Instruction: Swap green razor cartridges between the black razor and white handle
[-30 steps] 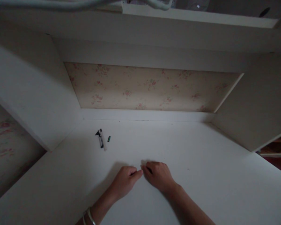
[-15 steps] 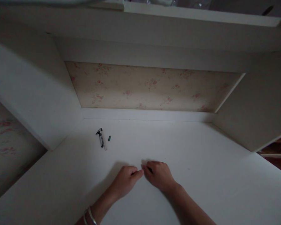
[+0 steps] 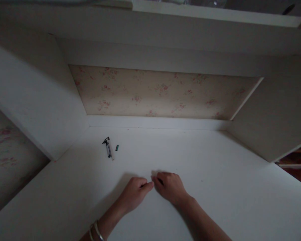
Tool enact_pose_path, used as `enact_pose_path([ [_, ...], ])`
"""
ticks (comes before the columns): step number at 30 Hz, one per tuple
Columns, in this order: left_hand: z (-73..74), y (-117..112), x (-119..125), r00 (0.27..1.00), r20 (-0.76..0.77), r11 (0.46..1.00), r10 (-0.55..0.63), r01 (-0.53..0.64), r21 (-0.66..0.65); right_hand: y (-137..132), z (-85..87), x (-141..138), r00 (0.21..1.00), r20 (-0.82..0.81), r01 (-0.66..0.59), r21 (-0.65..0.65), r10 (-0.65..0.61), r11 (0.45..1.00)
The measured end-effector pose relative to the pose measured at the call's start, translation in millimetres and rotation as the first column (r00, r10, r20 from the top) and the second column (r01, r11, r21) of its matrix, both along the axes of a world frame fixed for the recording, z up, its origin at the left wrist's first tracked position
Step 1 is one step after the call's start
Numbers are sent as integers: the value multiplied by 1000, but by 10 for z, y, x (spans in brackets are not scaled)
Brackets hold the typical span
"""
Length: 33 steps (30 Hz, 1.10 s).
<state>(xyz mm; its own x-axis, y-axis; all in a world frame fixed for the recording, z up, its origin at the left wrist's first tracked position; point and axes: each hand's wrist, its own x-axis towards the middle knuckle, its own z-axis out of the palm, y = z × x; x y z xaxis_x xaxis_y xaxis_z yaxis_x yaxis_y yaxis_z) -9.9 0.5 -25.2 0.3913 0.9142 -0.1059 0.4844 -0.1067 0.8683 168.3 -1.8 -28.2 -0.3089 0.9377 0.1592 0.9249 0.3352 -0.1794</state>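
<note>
My left hand (image 3: 135,193) rests on the white tabletop (image 3: 205,157), its fingers curled into a loose fist and its thumb pointing right. Beside it lies my right hand (image 3: 171,188), also closed, knuckles up. The left thumb tip meets or nearly meets the right hand's fingers. Nothing shows in either hand, though the palms are hidden. Farther off to the left lie a black and grey razor (image 3: 107,149) and, against it, a thin pale stick with a dark tip (image 3: 111,150), perhaps a small brush. A small dark green rectangular piece (image 3: 117,147) sits just right of them.
White side panels stand at the left (image 3: 40,100) and right (image 3: 268,110). Overhead, a white shelf (image 3: 165,31) spans the desk, with clear items on top partly in view. Floral wallpaper (image 3: 163,93) covers the back. Reddish-brown items show at the far right edge.
</note>
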Motion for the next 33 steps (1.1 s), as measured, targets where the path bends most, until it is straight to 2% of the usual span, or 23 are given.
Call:
enact_pose_path([
  [10, 33, -24, 0, 1000, -9, 1000, -6, 6, 5, -9, 12, -10, 1000, -7, -1, 1, 1, 1000],
  [22, -26, -11, -8, 1000, -17, 1000, -12, 12, 23, -14, 39, -13, 1000, 6, 7, 4, -7, 1000],
  [33, 22, -27, -4, 1000, -21, 1000, -20, 21, 23, -22, 93, -31, 1000, 5, 19, -46, -19, 999],
])
